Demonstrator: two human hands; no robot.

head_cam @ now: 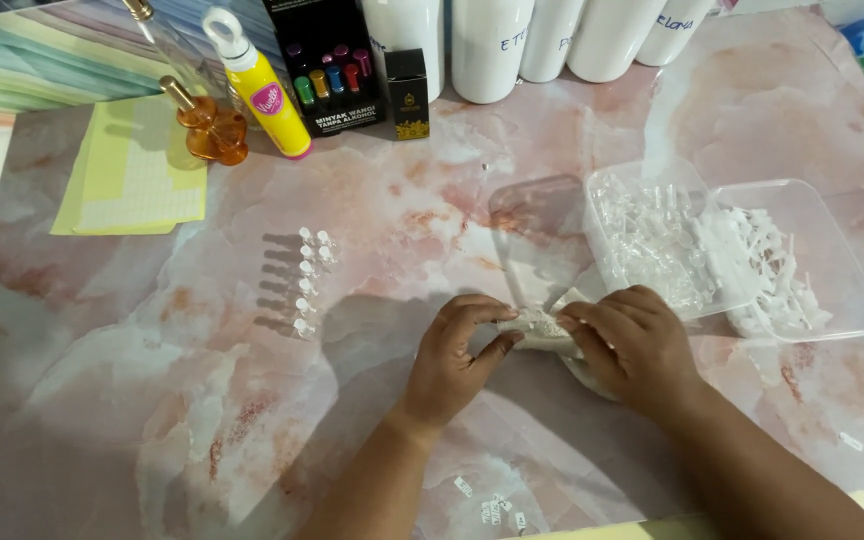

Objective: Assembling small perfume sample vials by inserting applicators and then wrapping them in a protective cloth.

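Observation:
My left hand (457, 360) and my right hand (637, 345) meet over a small clear plastic bag (542, 326) of tiny white parts, near the middle of the pink marble tabletop (152, 380). Both hands pinch the bag's top between thumb and fingers. Several small clear vials (310, 280) stand in two short rows to the left of my left hand. Just beyond my right hand stand a clear tub of transparent vials (652, 240) and a clear tub of white caps (792, 265).
At the far edge stand white bottles (492, 45), a black box of coloured vials (327, 65), a small black box (408, 92), a yellow bottle (262, 85) and an amber glass flask (207, 125). Yellow paper sheets (132, 170) lie far left. Small labels (492, 505) lie near me.

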